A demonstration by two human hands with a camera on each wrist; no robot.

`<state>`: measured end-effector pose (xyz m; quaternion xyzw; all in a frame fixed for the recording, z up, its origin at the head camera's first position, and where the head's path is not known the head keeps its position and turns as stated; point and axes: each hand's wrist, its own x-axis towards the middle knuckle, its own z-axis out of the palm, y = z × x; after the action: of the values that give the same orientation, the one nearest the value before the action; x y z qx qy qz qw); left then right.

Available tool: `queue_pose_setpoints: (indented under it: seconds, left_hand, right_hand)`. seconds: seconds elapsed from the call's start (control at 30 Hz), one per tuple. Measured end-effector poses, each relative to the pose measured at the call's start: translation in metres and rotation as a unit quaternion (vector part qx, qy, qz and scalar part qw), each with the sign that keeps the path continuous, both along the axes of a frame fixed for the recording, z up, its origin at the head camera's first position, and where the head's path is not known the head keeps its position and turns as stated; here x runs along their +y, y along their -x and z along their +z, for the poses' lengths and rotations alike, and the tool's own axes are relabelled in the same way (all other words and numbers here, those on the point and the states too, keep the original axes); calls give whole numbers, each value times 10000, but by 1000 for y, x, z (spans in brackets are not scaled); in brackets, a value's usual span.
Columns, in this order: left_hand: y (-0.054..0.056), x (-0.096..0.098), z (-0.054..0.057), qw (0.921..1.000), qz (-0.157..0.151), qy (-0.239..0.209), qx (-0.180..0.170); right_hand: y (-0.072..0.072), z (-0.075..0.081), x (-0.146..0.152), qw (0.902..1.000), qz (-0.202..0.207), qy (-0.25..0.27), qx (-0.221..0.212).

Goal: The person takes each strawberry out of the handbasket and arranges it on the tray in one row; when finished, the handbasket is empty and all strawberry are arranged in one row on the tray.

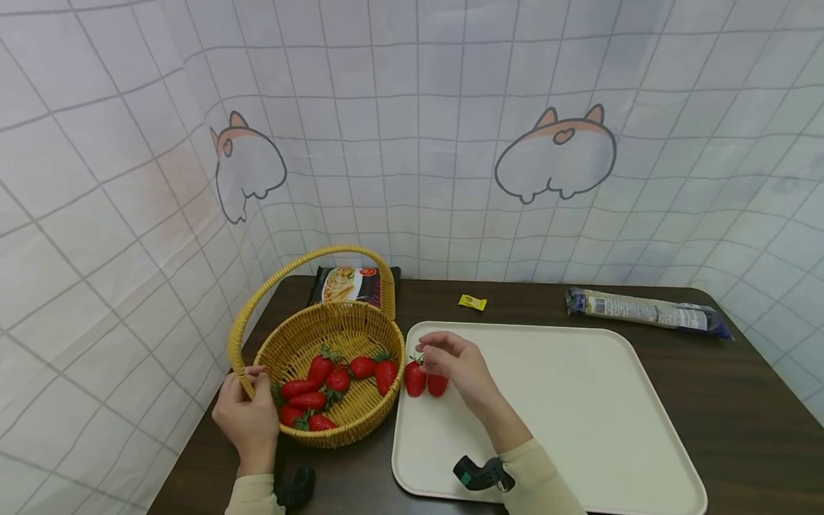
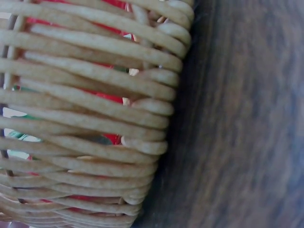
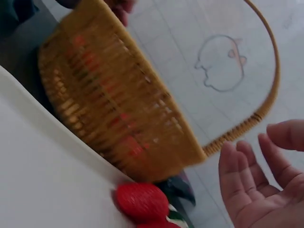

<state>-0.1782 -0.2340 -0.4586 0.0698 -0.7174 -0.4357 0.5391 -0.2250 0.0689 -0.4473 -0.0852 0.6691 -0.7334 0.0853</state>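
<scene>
Left hand (image 1: 247,415) grips the rim of the yellow basket (image 1: 350,433) where the handle (image 1: 235,336) meets it, fingers curled over. Basket upright on the dark table (image 1: 747,400), a loose heap of strawberries (image 1: 320,370) inside, mostly toward the near and left side.

Right hand (image 1: 465,368) above the left end of the white tray (image 1: 553,422); fingers slightly bent, clear gap to the thumb, nothing held. Two strawberries on the tray (image 1: 415,379) lie side by side near its left edge, the farther-right one partly covered by the hand. Whether the fingers touch it, cannot tell.

Risks, as judged: the pair lies so close that a careless pinch could nudge the neighbour, perhaps off the tray's low edge. A sleeve or wrist strap dragging on the tray could shift it. The basket looks light; a downward pull at its left rim could tip it and spill the heap. Too hard a squeeze might make a smooth berry slip.
</scene>
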Motion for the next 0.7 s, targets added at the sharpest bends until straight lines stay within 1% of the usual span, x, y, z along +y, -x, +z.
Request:
queue_pose_setpoints:
  seconds: [0.1,0.17,0.3,0.37,0.5,0.6,0.7]
  left_hand:
    - [4,-5,-8,10000,50,21,-47]
    - [7,-10,-15,9999,82,3,-104]
    - [9,-13,-19,9996,130,-125,-195]
    - [9,-12,-20,9995,148,-187,-228]
    - [9,-10,-19,9988,141,-371,-292]
    - [8,-7,-16,9984,126,-439,-325]
    - [6,-5,-12,9987,136,-446,-219]
  right_hand:
    - [-7,2,-16,9988,351,200,274]
    - [-11,4,-26,9966,611,416,360]
    - [-14,10,-44,9910,959,895,275]
    - [-12,11,-52,9887,1103,982,276]
    - [-8,12,-69,9849,1486,794,397]
    - [-4,12,-82,9829,1731,391,501]
    - [0,11,-95,9791,1929,-98,639]
